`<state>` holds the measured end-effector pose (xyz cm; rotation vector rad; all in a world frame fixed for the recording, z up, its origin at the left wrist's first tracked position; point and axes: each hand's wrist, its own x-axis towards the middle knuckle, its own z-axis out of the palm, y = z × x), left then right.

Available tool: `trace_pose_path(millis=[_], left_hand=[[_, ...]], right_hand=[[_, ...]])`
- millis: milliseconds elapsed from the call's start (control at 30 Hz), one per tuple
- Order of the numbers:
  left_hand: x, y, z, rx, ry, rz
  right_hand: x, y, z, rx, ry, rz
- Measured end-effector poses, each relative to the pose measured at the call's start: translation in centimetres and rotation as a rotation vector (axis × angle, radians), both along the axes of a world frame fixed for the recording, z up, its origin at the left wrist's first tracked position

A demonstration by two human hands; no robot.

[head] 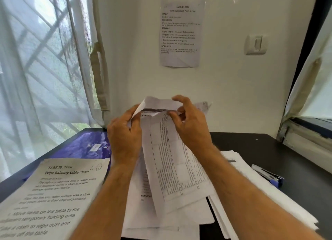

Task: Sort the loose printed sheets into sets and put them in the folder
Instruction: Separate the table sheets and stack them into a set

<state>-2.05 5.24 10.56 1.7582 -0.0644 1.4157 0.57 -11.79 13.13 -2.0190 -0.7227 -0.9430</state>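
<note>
Both hands lift thin printed sheets (172, 150): the left hand (125, 135) grips their curling edge, the right hand (190, 124) pinches the top. A glossy purple folder (86, 146) lies flat just left of the left hand.

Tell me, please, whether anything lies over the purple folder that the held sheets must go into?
Yes. The sheet headed TASK ID: 1228 lies over the near part of the purple folder. The left hand and right hand hold the sheets up beside it.
</note>
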Motion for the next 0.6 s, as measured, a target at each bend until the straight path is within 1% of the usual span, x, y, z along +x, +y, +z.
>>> trace_pose_path(millis=[67, 167, 267, 400, 500, 600], left_hand=[[-0.6, -0.3, 2.7, 0.073, -0.068, -0.021], [-2.6, -1.5, 6.7, 0.145, -0.157, -0.124], [-4.0, -2.3, 9.8, 0.139, -0.214, -0.251], [-4.9, -3.3, 12.1, 0.091, -0.239, -0.391], [-5.4, -4.8, 12.1, 0.024, -0.223, -0.478], [-4.8, -6.2, 10.2, -0.058, -0.113, -0.566]], right_hand=[[-0.8, 0.2, 2.5, 0.042, -0.101, 0.007], [-2.1, 0.2, 6.3, 0.095, -0.271, 0.017], [-3.4, -0.1, 9.9, 0.175, -0.441, 0.013], [-4.7, -1.0, 13.5, 0.213, -0.593, -0.028], [-4.6, -1.8, 14.2, 0.201, -0.621, -0.104], [-3.7, -2.7, 12.3, 0.114, -0.492, -0.193]])
